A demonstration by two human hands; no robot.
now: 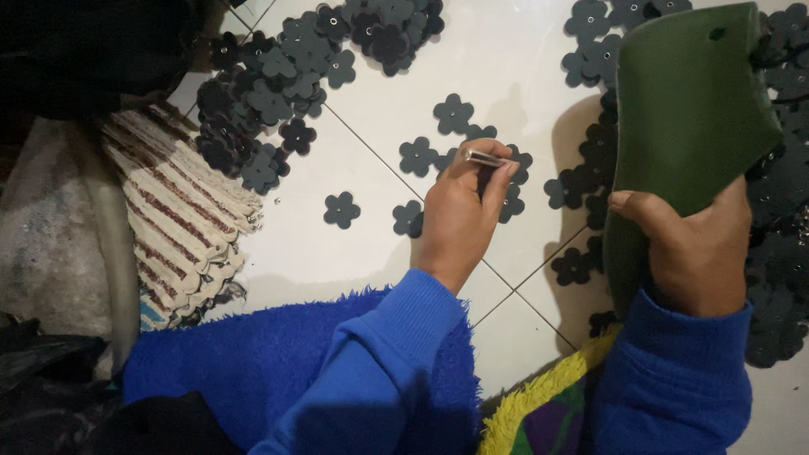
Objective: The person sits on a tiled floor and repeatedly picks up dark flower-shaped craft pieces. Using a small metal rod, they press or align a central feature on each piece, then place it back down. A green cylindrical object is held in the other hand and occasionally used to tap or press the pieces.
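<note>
Green sheet [687, 109] at 2 o'clock sits clamped in your right hand [695, 253]; your left hand [459, 215] pinches a metal punch [482, 157] over white tiles [506, 67] strewn with flower cutouts [341, 209]; the punch's tip is hidden.

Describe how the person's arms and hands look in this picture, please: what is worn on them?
Both arms wear bright blue fleece sleeves with a soft, slightly fuzzy surface, each ending in a plain cuff at the wrist. The left sleeve and right sleeve match in colour. The left hand and right hand are bare: no gloves, and no rings or watch can be seen.
</note>
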